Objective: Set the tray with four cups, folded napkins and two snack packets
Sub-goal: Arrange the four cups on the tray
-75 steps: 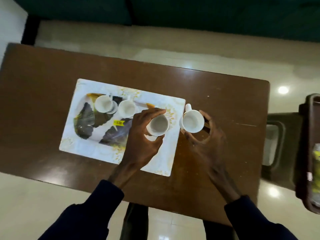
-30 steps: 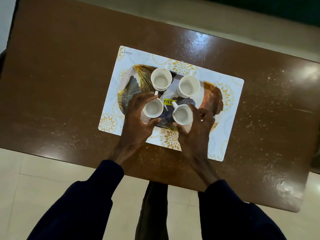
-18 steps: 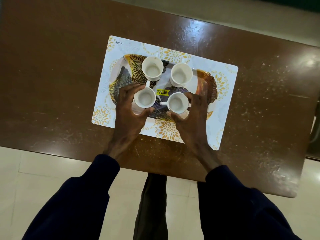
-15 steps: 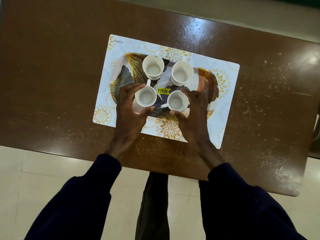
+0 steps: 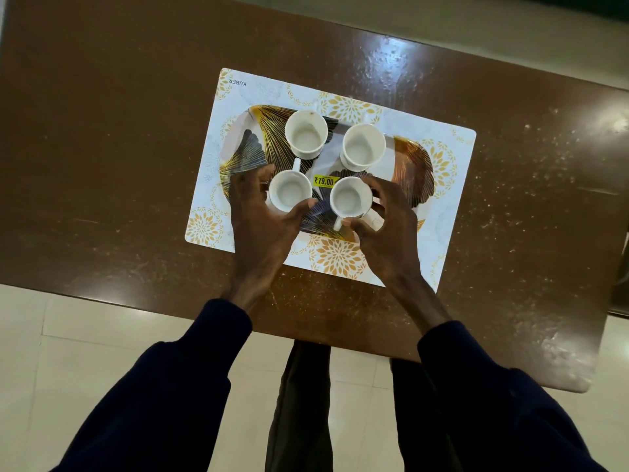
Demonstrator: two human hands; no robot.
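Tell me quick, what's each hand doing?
Left hand: closed around near-left white ceramic cup.
Right hand: closed around near-right white ceramic cup.

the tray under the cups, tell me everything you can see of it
The oval tray with gold and dark leaf print looks glossy and lies flat on a white placemat with gold flowers on the brown table. Four empty white cups stand upright on it, and a yellow price sticker sits between them. The left hand and right hand each grip a near cup.

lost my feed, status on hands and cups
Left hand on near-left cup, right hand on near-right cup. Four cups on tray. No napkins or packets visible.
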